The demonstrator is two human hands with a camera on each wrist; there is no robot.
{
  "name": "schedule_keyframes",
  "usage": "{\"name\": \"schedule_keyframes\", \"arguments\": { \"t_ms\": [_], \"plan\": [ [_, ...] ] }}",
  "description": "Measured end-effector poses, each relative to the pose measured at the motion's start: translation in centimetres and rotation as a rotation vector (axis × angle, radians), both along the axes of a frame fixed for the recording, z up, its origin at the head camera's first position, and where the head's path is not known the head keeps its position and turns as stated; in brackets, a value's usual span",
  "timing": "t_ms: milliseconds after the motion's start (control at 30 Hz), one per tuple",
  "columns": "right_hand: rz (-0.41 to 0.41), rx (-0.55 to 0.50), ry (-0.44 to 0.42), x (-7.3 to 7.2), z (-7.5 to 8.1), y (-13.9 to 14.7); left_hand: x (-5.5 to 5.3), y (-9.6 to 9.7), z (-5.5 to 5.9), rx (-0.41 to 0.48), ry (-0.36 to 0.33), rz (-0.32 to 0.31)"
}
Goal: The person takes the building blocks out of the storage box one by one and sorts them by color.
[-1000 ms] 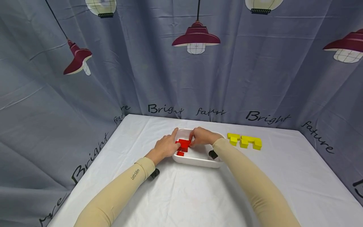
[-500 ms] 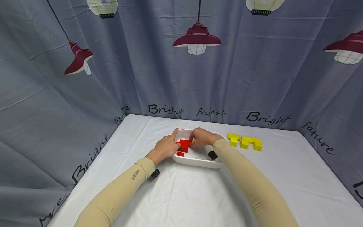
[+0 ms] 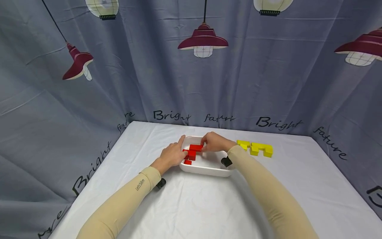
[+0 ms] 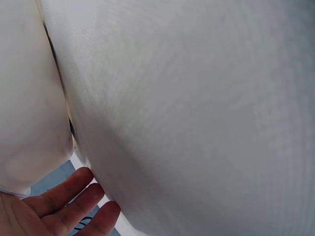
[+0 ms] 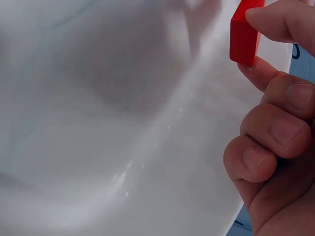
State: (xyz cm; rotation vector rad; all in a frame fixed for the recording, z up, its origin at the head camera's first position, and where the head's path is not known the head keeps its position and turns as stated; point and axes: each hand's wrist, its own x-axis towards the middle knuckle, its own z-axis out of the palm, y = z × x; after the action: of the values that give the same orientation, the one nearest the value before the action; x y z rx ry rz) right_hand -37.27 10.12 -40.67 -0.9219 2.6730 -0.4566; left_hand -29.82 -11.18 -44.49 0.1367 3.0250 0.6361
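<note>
A white tray [image 3: 206, 171] with several red blocks in its left part stands on the table. Over its left rim lies my left hand [image 3: 170, 156], gripping the side with the thumb inside, close to a red block [image 3: 185, 154]. In the left wrist view its fingers [image 4: 74, 191] lie along a white surface. Between thumb and forefinger my right hand [image 3: 217, 142] pinches one end of a red rectangular block [image 3: 196, 148]; its other fingers are curled. Just below that block sits a red block [image 3: 192, 156], and a small red one [image 3: 187, 162] lies nearer the front wall.
Behind the right forearm, yellow blocks [image 3: 261, 148] lie on the white cloth-covered table [image 3: 191, 205], to the right of the tray. A black wrist camera [image 3: 226, 161] hangs over the tray's right part. A grey printed curtain [image 3: 167, 83] closes off the back.
My right hand has shifted slightly up and right with its red block, which now stands out apart from the blocks below. The left hand keeps its place on the tray. The head view tilts slightly.
</note>
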Motion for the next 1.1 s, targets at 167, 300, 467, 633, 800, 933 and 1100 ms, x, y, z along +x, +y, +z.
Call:
{"name": "schedule_keyframes", "arguments": {
  "t_ms": [167, 300, 467, 633, 800, 933, 1100],
  "plan": [
    [-0.013, -0.008, -0.011, 0.2, 0.6, 0.7, 0.1, 0.0, 0.2, -0.005, 0.023, -0.006],
    [-0.02, -0.014, -0.024, 0.3, 1.1, 1.5, 0.2, 0.0, 0.4, -0.012, 0.026, -0.005],
    [-0.027, -0.022, -0.021, 0.7, 1.7, 2.6, 0.4, -0.1, 0.3, -0.008, 0.018, 0.006],
    [-0.036, -0.045, -0.014, 1.0, 2.3, 3.8, 0.4, -0.2, 0.2, 0.0, 0.021, 0.008],
    [-0.05, -0.071, -0.013, 1.5, 2.7, 5.1, 0.3, -0.2, 0.2, 0.006, 0.028, 0.006],
    [-0.064, -0.09, -0.004, 2.2, 3.1, 6.0, 0.3, -0.2, 0.2, -0.005, 0.031, -0.003],
    [-0.087, -0.091, 0.001, 2.8, 3.6, 7.4, 0.3, -0.1, 0.2, -0.009, 0.031, -0.012]
  ]
}}
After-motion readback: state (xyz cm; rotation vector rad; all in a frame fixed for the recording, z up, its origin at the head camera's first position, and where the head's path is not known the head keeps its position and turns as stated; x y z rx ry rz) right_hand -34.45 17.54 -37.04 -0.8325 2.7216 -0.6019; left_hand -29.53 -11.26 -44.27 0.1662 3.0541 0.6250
